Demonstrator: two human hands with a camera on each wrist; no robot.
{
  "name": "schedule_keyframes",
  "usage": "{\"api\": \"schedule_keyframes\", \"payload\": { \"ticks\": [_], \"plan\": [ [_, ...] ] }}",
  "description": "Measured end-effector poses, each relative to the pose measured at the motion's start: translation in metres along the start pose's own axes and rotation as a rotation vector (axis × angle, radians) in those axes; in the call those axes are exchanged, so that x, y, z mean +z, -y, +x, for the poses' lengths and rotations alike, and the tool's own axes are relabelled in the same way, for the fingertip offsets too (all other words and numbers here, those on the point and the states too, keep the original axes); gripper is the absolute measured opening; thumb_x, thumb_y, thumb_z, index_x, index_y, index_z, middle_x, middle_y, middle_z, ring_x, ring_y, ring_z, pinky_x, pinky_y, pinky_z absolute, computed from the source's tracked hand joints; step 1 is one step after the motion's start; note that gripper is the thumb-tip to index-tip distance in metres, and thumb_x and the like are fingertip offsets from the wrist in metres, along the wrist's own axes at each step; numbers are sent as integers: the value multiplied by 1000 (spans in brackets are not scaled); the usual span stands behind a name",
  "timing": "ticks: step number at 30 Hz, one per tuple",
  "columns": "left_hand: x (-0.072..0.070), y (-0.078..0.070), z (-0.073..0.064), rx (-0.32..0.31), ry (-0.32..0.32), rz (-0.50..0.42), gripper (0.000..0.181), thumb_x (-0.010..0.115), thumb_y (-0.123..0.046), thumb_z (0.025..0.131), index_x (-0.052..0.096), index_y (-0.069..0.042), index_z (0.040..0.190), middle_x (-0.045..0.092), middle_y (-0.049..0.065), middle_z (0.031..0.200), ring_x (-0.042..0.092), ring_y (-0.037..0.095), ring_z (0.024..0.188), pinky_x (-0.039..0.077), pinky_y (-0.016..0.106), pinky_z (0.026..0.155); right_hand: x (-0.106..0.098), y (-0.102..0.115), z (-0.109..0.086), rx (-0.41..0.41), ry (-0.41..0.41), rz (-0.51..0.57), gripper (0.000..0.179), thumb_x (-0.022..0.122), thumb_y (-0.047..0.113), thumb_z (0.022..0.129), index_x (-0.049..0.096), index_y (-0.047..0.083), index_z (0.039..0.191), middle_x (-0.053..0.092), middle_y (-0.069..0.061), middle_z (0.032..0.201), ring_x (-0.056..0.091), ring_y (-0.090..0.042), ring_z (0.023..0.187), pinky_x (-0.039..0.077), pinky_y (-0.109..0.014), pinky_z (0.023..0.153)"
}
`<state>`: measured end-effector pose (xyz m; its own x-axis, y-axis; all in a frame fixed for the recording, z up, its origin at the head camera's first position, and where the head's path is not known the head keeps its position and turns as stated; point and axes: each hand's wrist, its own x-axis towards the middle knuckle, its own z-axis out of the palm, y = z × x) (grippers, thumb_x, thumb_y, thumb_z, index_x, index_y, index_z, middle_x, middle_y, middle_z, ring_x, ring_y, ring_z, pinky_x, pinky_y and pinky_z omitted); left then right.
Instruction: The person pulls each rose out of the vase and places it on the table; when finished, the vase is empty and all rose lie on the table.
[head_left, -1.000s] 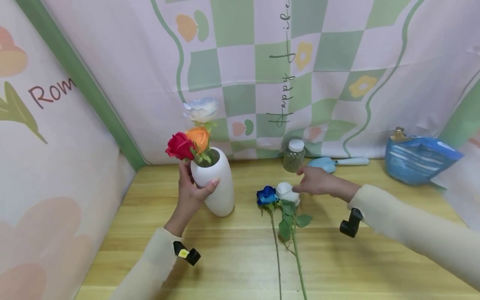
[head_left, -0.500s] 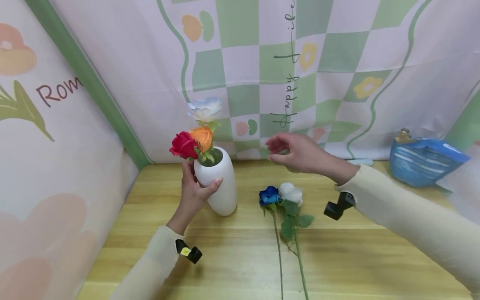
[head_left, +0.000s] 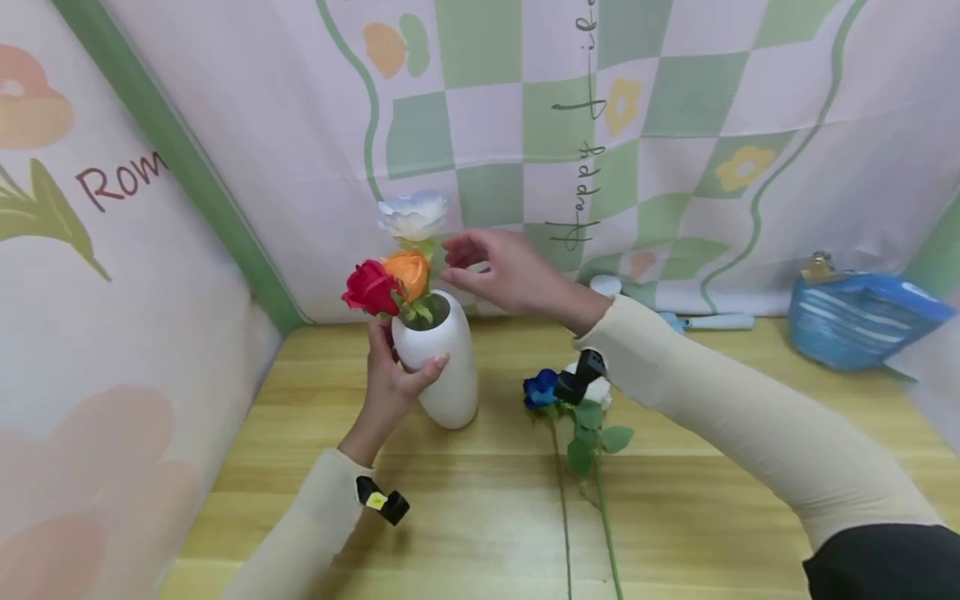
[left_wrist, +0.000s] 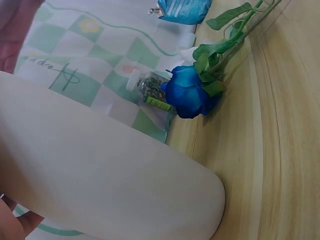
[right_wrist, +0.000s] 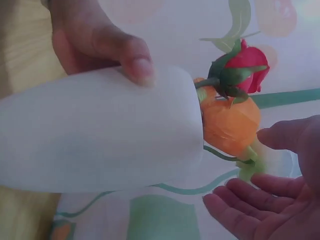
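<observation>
A white vase [head_left: 442,367] stands on the wooden table, and my left hand [head_left: 393,383] grips it round its upper side, thumb across the front. Out of its mouth rise a red rose [head_left: 371,287], an orange rose [head_left: 408,273] and a pale blue-white flower [head_left: 414,215], the tallest. My right hand [head_left: 498,267] is beside the blooms, fingers loosely bent and thumb apart, with nothing in it. In the right wrist view its fingertips are close to the orange rose [right_wrist: 232,125]. A blue rose [head_left: 542,388] and a white rose [head_left: 597,392], partly behind the wrist camera, lie on the table.
Behind the right forearm stands a jar with a white lid [head_left: 605,285]; the left wrist view shows dark bits inside the jar [left_wrist: 152,90]. A light-blue trowel [head_left: 716,322] lies along the back edge. A blue bag [head_left: 862,321] with a clip sits at the back right.
My right hand has moved left and up from beside the white rose on the table to the flowers in the vase. The left hand keeps its grip on the vase.
</observation>
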<state>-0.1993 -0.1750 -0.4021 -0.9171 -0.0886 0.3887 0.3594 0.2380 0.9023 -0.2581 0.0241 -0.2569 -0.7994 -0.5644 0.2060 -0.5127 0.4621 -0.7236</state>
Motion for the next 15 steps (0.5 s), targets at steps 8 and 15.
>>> {"api": "schedule_keyframes", "payload": {
  "ticks": [8, 15],
  "plan": [
    [1, -2, -1, -17, -9, 17, 86, 79, -24, 74, 28, -15, 142, 47, 10, 136, 53, 23, 121, 51, 48, 100, 11, 0, 25, 100, -9, 111, 45, 66, 26, 96, 55, 6, 135, 68, -12, 125, 66, -23, 115, 56, -37, 99],
    [0, -2, -2, -17, -6, 15, 82, 80, -26, 74, 29, -14, 138, 47, 8, 135, 54, 23, 122, 52, 49, 102, 21, -3, 35, 179, -49, 329, 47, 69, 20, 94, 52, 6, 135, 68, -13, 121, 71, -24, 104, 60, -35, 90]
  ]
}}
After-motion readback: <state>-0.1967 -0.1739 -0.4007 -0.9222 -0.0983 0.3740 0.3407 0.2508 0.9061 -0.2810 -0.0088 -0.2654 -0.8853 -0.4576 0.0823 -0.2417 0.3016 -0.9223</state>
